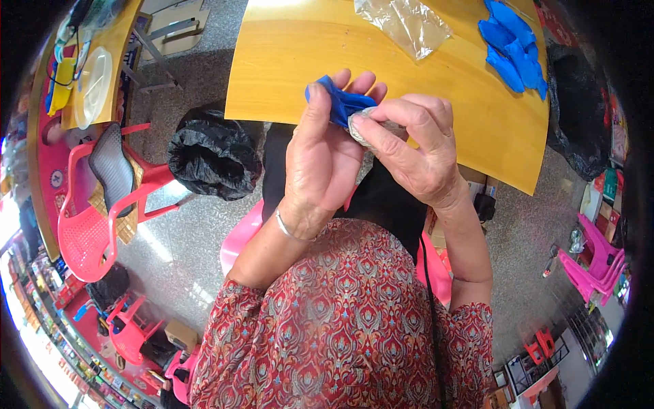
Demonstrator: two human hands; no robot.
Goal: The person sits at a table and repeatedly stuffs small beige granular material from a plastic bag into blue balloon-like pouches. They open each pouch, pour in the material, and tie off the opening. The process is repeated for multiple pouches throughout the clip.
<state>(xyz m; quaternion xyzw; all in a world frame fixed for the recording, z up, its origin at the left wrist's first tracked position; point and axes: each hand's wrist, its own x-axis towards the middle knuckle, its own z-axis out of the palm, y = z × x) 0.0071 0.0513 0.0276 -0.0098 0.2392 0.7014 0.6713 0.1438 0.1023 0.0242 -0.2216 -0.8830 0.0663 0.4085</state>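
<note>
My left hand is turned palm up over the table's near edge, its thumb and fingers closed around a folded piece of blue fabric-like material. From the right, my right hand pinches a small crumpled greyish-white piece between thumb and forefinger, against the lower right end of the blue piece. What this pale piece is, I cannot make out. More blue pieces of the same look lie in a loose heap at the table's far right. A clear plastic bag lies flat at the far middle.
The yellow wooden table spans the far side. A black bag-lined bin stands left of it, near a pink armchair. Another black bag hangs at the table's right. A side table carries a pale oval tray.
</note>
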